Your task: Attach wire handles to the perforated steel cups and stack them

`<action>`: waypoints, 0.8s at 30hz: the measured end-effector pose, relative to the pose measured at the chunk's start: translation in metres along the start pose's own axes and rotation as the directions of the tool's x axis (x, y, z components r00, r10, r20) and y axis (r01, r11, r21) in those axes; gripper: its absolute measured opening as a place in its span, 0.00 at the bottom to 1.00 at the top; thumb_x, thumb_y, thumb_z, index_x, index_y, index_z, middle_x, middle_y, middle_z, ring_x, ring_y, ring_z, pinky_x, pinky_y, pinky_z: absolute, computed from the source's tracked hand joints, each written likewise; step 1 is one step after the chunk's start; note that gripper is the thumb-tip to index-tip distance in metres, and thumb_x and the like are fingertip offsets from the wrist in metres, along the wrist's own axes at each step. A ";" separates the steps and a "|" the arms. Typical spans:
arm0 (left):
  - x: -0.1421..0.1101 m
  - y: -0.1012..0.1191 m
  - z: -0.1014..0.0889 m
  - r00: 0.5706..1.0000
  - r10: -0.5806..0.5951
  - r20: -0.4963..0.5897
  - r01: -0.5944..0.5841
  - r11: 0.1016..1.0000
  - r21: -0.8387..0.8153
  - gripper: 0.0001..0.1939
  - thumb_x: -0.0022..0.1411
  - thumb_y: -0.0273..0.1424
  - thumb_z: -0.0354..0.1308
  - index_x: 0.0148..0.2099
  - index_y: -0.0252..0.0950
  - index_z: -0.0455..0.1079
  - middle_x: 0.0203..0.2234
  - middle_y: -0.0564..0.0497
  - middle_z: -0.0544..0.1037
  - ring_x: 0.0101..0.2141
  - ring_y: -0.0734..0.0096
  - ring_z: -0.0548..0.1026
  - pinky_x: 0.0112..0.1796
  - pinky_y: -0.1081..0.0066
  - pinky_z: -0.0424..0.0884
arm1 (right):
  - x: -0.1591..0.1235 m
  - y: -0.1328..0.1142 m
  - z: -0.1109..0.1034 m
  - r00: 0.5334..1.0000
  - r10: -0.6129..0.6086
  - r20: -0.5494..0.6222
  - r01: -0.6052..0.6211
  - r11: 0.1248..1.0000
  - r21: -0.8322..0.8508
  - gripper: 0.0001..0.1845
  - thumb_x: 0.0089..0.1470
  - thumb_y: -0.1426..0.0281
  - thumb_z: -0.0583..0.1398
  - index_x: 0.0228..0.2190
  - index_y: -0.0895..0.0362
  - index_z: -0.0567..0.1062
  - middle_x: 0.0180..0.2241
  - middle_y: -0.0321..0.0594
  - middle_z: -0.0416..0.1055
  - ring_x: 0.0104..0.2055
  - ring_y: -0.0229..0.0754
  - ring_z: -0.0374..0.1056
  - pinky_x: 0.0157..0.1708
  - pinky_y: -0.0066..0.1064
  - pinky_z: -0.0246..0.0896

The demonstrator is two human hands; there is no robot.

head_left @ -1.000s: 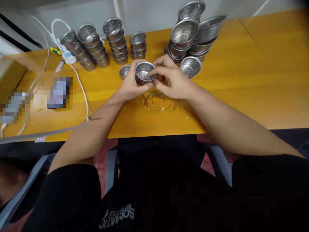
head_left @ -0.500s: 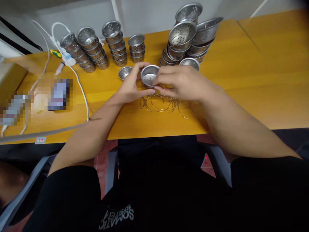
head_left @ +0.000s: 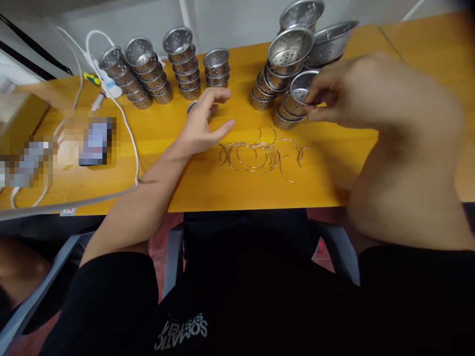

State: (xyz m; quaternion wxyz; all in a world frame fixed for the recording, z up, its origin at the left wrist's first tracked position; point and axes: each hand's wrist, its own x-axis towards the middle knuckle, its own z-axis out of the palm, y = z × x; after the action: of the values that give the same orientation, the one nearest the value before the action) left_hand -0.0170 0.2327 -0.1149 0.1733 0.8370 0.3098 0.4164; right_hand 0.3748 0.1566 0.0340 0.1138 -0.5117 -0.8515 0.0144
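Note:
My right hand (head_left: pixel 345 94) pinches the rim of a perforated metal cup (head_left: pixel 295 101), which sits at the top of a short stack on the right of the table. Below it a lower cup (head_left: pixel 285 121) of the same kind shows. My left hand (head_left: pixel 204 121) is open, its thumb and fingers apart with nothing between them. Behind that hand stands another metal cup (head_left: pixel 192 106), mostly hidden by it. Several thin curved wire pieces (head_left: pixel 252 157) lie on the table between my hands.
Stacks of perforated cups (head_left: pixel 185 64) line the back left. Taller stacks with wider cups (head_left: pixel 291 49) stand at the back right. On the left are a white cable (head_left: pixel 126 133), a power strip (head_left: pixel 111 89) and a blurred phone-like object (head_left: pixel 97 141).
My right hand has carried the cup from between my hands to the short stack on the right. My left hand has let go and stays near its place, open.

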 end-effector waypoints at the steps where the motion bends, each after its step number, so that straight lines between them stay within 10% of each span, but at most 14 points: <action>1: 0.000 -0.001 0.000 1.000 0.005 -0.009 -0.005 1.000 0.007 0.37 0.83 0.64 0.71 0.79 0.49 0.75 0.77 0.37 0.79 0.74 0.36 0.82 0.79 0.35 0.80 | 0.002 -0.002 0.001 1.000 0.026 0.016 -0.026 1.000 -0.009 0.28 0.53 0.88 0.87 0.33 0.49 0.81 0.35 0.34 0.83 0.30 0.43 0.64 0.40 0.45 0.62; 15: 0.002 0.001 -0.005 1.000 0.003 -0.023 -0.003 1.000 0.004 0.35 0.82 0.67 0.70 0.75 0.52 0.77 0.76 0.37 0.81 0.77 0.33 0.79 0.80 0.32 0.79 | 0.009 -0.007 0.002 0.986 0.152 0.072 -0.155 0.987 0.039 0.23 0.61 0.83 0.87 0.36 0.50 0.83 0.34 0.36 0.81 0.31 0.45 0.66 0.43 0.45 0.64; 24: 0.005 0.006 -0.014 0.994 -0.098 -0.043 0.100 0.994 0.033 0.34 0.78 0.59 0.78 0.74 0.51 0.75 0.78 0.39 0.79 0.81 0.32 0.75 0.85 0.33 0.74 | 0.001 -0.004 0.007 0.938 -0.074 -0.338 0.141 0.973 0.180 0.04 0.68 0.62 0.65 0.39 0.47 0.77 0.36 0.45 0.79 0.38 0.55 0.76 0.46 0.49 0.66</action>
State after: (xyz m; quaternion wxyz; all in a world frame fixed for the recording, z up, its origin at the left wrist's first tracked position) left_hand -0.0238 0.2322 -0.1002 0.1726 0.8147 0.3618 0.4191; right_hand 0.3697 0.1563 0.0283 0.3061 -0.4452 -0.8414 0.0087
